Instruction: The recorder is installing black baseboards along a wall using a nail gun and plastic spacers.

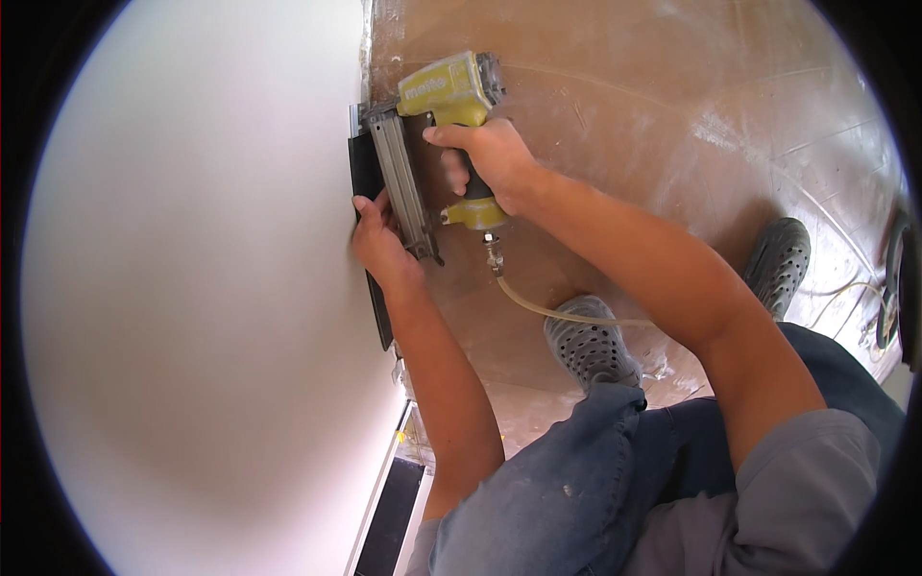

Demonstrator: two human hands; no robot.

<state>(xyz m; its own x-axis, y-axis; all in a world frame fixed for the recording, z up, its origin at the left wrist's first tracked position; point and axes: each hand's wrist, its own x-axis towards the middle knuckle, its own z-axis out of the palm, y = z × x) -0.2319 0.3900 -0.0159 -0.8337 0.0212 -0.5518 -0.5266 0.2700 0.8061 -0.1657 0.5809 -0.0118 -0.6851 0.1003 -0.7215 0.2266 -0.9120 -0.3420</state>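
Note:
My right hand (490,158) is wrapped round the dark grip of a yellow-green air nail gun (444,88). The gun's nose meets the upper end of a black skirting strip (365,168), and its long grey magazine (402,182) slants down beside that strip. Where wall and floor meet, the strip stands along the white wall (211,269). My left hand (386,252) grips the strip lower down, thumb over its edge; the other fingers are partly hidden behind the magazine. A pale air hose (538,307) runs from a metal fitting under the gun's grip.
The brown floor (634,106) is dusty with white smears. My feet in grey perforated clogs (591,341) rest on it, and the hose passes behind my right forearm. Another dark strip (392,514) lies by the wall at lower left. Dark objects (893,278) and thin lines sit at the far right.

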